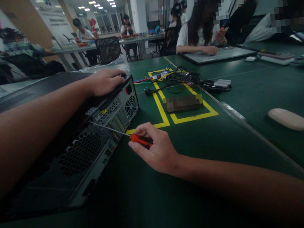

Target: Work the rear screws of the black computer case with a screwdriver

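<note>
A black desktop computer case [37, 85] lies on its side at the left, its metal back panel with vents and ports turned toward me. My left hand [105, 82] rests on the case's upper face near the far back corner, fingers laid over it. In my right hand [156, 148] is a screwdriver [141, 140] with a red-orange and black handle, gripped between thumb and fingers. Its thin shaft points left, and the tip reaches the upper edge of the back panel. Whether the tip sits in a screw is too small to tell.
Tangled cables [183, 76] lie on the green table [217, 150] beyond yellow tape rectangles [196, 117]. A blurred-out dark object [184, 103] lies inside the tape. A pale oval object [289, 119] is at the right. Across the table a person works over a flat panel [219, 54].
</note>
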The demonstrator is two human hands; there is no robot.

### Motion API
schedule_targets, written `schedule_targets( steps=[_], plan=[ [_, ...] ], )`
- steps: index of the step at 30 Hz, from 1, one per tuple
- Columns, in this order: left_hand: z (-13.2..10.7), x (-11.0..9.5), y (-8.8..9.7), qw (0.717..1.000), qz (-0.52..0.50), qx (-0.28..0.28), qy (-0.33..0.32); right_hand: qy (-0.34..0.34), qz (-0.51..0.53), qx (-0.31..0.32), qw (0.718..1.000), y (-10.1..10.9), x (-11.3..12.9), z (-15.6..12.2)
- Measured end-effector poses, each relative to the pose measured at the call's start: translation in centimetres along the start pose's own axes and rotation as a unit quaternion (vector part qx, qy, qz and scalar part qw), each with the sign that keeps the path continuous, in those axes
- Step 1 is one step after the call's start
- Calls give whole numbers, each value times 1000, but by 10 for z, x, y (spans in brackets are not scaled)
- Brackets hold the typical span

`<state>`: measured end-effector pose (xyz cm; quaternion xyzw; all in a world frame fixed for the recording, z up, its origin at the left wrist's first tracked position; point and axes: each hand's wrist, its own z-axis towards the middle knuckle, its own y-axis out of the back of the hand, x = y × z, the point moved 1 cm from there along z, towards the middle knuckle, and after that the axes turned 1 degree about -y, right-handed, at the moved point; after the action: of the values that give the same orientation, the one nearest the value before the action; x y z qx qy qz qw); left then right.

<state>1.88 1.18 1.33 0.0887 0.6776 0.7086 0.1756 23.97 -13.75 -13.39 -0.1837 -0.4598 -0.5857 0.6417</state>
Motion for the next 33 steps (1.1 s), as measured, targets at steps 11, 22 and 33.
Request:
schedule_targets(
  steps=[11, 22, 33],
  plan=[
    [0, -2, 0, 1000, -6, 0, -5, 2, 0, -9, 1000, -1, -1, 0],
    [1, 1, -2, 1000, 2, -2, -10, 13, -11, -18, 1000, 0, 2, -2],
    [4, 7, -3, 1000, -15, -3, -2, 24, -12, -26, 999, 0, 2, -1]
  ],
)
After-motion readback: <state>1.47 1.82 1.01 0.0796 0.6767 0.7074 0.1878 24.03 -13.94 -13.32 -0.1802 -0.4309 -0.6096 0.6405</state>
